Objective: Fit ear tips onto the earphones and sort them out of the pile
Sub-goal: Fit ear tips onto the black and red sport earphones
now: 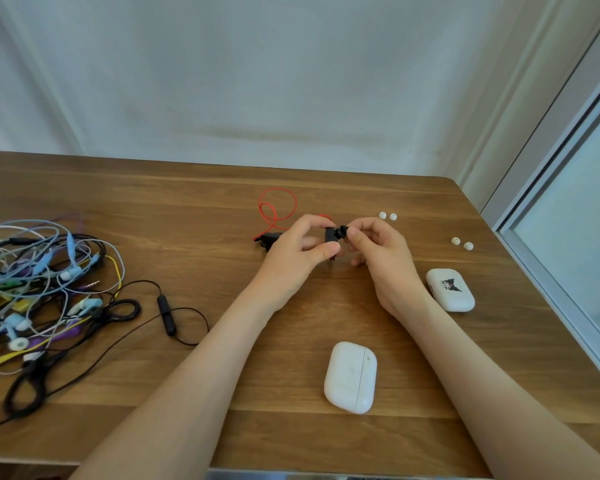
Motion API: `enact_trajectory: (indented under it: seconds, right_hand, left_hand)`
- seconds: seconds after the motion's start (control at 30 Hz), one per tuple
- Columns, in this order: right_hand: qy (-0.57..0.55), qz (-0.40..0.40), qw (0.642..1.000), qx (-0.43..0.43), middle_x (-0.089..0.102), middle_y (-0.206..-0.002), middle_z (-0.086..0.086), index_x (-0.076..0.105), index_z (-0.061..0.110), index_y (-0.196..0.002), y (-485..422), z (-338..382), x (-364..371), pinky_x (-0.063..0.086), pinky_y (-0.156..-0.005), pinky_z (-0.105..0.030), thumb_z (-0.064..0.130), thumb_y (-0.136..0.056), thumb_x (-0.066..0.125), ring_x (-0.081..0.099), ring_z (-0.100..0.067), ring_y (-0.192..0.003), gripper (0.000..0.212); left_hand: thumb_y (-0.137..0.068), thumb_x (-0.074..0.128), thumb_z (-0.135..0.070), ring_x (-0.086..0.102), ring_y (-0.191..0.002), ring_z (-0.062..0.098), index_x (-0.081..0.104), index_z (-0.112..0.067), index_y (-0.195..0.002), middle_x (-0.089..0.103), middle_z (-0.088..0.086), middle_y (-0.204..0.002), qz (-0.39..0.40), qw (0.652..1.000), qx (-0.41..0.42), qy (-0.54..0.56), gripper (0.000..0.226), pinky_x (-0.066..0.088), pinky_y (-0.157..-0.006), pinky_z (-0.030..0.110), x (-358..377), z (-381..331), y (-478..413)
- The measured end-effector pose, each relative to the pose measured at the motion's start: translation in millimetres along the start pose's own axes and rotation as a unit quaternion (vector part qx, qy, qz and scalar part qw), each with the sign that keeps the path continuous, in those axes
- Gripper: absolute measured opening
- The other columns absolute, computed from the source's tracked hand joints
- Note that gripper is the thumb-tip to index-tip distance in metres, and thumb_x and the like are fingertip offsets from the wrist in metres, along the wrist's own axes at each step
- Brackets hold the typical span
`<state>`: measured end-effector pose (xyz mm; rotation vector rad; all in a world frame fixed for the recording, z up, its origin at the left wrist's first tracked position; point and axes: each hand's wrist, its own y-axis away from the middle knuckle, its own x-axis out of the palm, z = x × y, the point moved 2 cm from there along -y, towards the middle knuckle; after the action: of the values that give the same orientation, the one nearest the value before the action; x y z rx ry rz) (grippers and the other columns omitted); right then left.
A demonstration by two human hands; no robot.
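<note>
- Fingers [326, 251] of my left hand [297, 252] pinch a black earphone [331, 236] just above the wooden table [187, 202]; my right hand [381, 252] pinches a black ear tip [342, 231] at its end.
- Its red cable [277, 206] loops on the wooden table behind.
- Earphone pile [45, 289] lies far left; white wall [291, 81] behind, window frame [565, 174] right.

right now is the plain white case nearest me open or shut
Shut. The plain white case lies flat on the table, its lid line a thin seam with no gap showing.
</note>
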<state>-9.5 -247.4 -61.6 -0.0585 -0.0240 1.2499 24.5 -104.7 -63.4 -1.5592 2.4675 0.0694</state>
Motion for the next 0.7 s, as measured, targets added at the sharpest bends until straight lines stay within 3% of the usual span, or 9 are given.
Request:
enact_trajectory:
  seconds: [0.23,0.47,0.7]
  right_hand:
    - [0.001,0.039,0.999,0.01,0.061,-0.063,0.008,0.061,0.013,-0.084,-1.9,-1.4,-1.2,0.043,-0.059,-0.023,0.007,-0.099,0.047,0.053,-0.003,-0.057,0.022]
    - [0.008,0.104,0.995,0.009,0.059,-0.07,0.0,0.058,0.01,-0.088,-3.1,0.0,-2.6,0.041,-0.059,-0.023,0.01,-0.101,0.042,0.055,-0.008,-0.064,0.021]
    - [-0.044,0.047,0.997,0.038,0.051,-0.075,-0.001,0.057,0.013,-0.086,-4.5,-0.4,-4.5,0.04,-0.062,-0.025,0.006,-0.1,0.042,0.044,-0.011,-0.066,0.022]
  left_hand:
    - [-0.09,0.064,-0.024,0.068,-0.094,0.009,0.057,-0.035,-0.111,0.075,-0.005,-0.091,0.018,1.0,-0.002,0.008,0.025,0.043,-0.102,0.038,1.1,-1.3,1.6]
    - [-0.091,0.064,-0.026,0.068,-0.091,0.005,0.058,-0.031,-0.115,0.075,-0.007,-0.087,0.023,1.0,-0.014,0.015,0.026,0.044,-0.096,0.031,0.5,-2.2,2.2]
    - [-0.092,0.062,-0.026,0.067,-0.09,0.003,0.055,-0.027,-0.112,0.075,-0.004,-0.088,0.003,0.998,-0.002,0.057,0.021,0.044,-0.097,0.032,-0.4,-4.7,2.6]
